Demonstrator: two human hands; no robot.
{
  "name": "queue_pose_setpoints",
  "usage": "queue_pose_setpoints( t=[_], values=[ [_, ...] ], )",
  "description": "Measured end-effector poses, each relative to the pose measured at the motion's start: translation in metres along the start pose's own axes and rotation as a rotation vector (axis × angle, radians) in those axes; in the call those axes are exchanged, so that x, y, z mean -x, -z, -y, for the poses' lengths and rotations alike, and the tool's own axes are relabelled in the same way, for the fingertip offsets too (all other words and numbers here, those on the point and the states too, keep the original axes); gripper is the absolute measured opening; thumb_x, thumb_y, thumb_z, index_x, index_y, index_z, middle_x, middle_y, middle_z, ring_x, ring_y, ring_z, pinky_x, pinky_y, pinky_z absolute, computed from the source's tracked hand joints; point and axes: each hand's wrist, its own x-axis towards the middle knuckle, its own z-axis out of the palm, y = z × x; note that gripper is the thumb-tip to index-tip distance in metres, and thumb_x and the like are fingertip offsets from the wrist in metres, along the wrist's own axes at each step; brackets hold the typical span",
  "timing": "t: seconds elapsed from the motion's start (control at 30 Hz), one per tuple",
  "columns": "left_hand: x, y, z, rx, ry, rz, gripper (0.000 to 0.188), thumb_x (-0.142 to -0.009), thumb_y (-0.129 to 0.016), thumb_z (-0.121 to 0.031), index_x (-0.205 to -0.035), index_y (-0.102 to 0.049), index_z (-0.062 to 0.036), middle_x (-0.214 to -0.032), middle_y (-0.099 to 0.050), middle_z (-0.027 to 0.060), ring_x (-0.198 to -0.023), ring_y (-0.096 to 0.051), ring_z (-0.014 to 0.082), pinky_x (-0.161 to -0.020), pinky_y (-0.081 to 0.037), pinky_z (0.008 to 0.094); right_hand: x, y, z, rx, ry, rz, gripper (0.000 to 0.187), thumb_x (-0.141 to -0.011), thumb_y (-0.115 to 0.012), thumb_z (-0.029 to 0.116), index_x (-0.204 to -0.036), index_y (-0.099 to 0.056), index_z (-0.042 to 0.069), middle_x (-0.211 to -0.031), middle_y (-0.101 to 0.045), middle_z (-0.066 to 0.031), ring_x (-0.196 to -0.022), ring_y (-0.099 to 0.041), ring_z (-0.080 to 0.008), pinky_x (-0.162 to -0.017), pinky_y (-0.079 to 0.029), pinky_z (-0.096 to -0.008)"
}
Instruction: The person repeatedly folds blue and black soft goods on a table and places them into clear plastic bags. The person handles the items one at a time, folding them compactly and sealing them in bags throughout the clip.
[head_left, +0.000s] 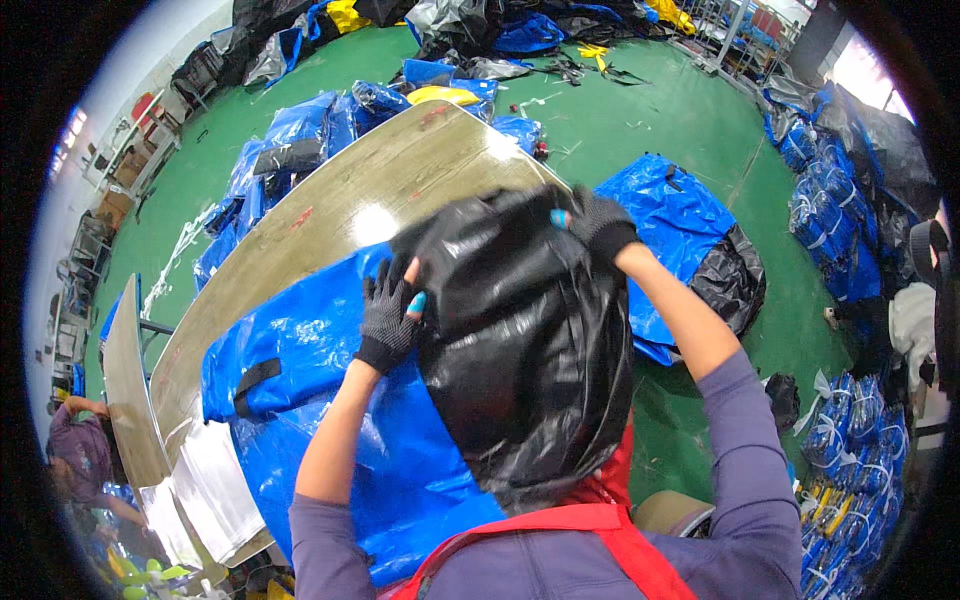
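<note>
Green floor (340, 65) surrounds the table (300, 240) at eleven o'clock, overlapped by the centred blue-and-black cover (500, 350), judged spread out but not yet flat, left hand (388, 312) resting fingers splayed at nine o'clock, right hand's (603, 228) grip at two o'clock indeterminable.

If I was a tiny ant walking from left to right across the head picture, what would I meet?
Another person, a short black strap, the left gloved hand, the right gloved hand, another blue-and-black piece, tied blue bundles.
</note>
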Motion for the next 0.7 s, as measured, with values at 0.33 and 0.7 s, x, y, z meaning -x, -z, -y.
queue_pose_setpoints(
  t=[0.33,0.7],
  values=[
    [-0.023,-0.026,0.0,-0.333,-0.224,-0.018,0.047,-0.089,-0.05,-0.042,-0.133,-0.053,-0.0238,-0.145,-0.042,0.0123,-0.137,-0.03,0.038,-0.111,-0.012,0.0588,-0.008,-0.007,0.036,0.416,0.595,0.109,0.058,-0.084,-0.058,0.047,-0.135,-0.051,0.02,-0.142,-0.045,-0.0103,-0.136,-0.032,-0.0342,-0.112,-0.021,-0.0509],
    [-0.054,-0.052,-0.118,-0.175,-0.446,0.133,0.09,-0.07,-0.049,-0.078,-0.142,-0.042,-0.025,-0.151,-0.024,0.0223,-0.138,-0.02,0.0469,-0.108,-0.007,0.0672,0.159,0.039,0.013,0.209,1.239,0.071,0.066,-0.073,-0.066,0.047,-0.123,-0.057,0.005,-0.131,-0.052,-0.0171,-0.128,-0.042,-0.0399,-0.108,-0.03,-0.0556]
  ],
)
